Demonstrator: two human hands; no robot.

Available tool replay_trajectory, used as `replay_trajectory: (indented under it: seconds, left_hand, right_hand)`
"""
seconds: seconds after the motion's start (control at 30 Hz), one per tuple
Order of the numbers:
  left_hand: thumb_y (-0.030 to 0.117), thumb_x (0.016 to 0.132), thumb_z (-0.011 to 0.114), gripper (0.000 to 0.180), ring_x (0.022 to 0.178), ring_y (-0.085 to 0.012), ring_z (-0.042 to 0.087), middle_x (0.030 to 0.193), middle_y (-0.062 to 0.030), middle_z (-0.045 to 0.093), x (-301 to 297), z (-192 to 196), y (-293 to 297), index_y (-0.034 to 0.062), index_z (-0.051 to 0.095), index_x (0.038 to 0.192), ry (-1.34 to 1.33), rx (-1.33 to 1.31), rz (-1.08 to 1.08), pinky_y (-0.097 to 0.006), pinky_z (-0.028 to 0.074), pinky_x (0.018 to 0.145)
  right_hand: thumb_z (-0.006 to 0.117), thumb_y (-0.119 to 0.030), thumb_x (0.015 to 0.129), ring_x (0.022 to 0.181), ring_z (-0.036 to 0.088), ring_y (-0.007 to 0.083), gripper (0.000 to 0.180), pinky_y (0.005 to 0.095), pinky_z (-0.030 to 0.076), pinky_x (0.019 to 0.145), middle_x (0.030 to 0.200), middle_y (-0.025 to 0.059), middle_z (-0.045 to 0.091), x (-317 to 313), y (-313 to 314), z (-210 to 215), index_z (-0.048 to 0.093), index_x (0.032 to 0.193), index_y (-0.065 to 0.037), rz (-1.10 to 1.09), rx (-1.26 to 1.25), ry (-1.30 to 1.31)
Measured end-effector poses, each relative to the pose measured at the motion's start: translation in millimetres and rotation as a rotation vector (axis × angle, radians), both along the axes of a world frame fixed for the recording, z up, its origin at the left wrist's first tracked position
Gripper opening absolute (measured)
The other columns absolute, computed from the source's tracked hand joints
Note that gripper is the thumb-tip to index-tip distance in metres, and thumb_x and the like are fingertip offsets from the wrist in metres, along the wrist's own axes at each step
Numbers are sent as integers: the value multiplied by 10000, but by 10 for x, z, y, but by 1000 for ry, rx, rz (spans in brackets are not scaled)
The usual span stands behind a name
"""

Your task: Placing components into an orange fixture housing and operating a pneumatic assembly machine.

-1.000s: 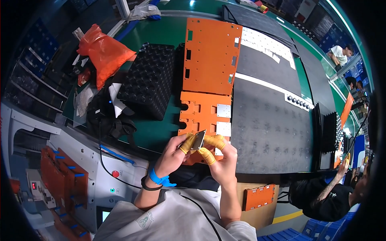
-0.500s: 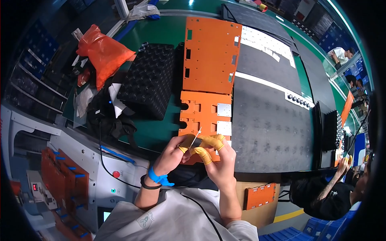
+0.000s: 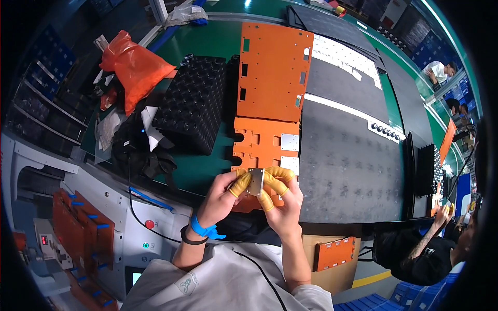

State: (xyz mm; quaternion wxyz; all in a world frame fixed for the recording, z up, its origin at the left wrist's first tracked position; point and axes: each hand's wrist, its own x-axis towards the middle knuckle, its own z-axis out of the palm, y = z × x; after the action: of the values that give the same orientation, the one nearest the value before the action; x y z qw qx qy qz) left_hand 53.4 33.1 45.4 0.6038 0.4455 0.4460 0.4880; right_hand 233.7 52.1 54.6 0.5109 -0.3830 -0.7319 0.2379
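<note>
An orange plastic bag (image 3: 134,67) lies bulging at the far left of the green bench, with a clear plastic bag (image 3: 181,14) at the far edge. Below the bench, a small screen (image 3: 136,278) glows pale beside a red digital readout (image 3: 44,240).

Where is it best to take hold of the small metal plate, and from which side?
Take the small metal plate by its two long edges, one from each side. It stands upright and thin, its flat face toward the camera; the left hand and right hand pinch it that way.

The small orange plate's (image 3: 262,150) near edge — hidden behind both hands.
</note>
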Motion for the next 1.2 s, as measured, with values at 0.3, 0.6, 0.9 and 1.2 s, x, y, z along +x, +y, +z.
replay_trajectory:
  seconds: [0.3, 0.6, 0.9, 1.2]
  left_hand:
    - [98, 1010, 617, 158, 767, -325, 635, 905, -189, 657, -28, 121, 386, -59, 613, 1027, 713, 330, 411, -367, 507, 707]
    - [29, 926, 601, 111, 919, -454, 624, 985, -233, 632, 94, -42, 758, -32, 560, 1009, 1015, 372, 450, -500, 522, 774]
    - [41, 885, 604, 138, 962, -441, 648, 1025, -233, 658, 73, -255, 899, -28, 572, 1000, 1222, 211, 476, -513, 537, 826]
    - [50, 903, 561, 138, 976, -459, 634, 1021, -247, 659, -11, -340, 902, -35, 573, 1011, 1151, 216, 437, -528, 519, 849]
  right_hand:
    - [715, 33, 862, 1119, 656, 315, 375, 370, 506, 978, 1229, 171, 656, -37, 104, -161, 694, 1234, 0, -91, -140, 60]
    - [700, 6, 894, 1127, 635, 326, 324, 384, 509, 980, 1218, 172, 642, 0, 103, -201, 685, 1217, 28, -5, -283, 146]
    - [673, 15, 924, 1091, 658, 276, 302, 346, 537, 938, 1224, 159, 635, 61, 109, -188, 678, 1224, 40, 98, -378, 214]
    - [688, 10, 920, 1061, 672, 271, 304, 336, 541, 919, 1191, 160, 655, 84, 104, -216, 680, 1223, 39, 113, -379, 225]
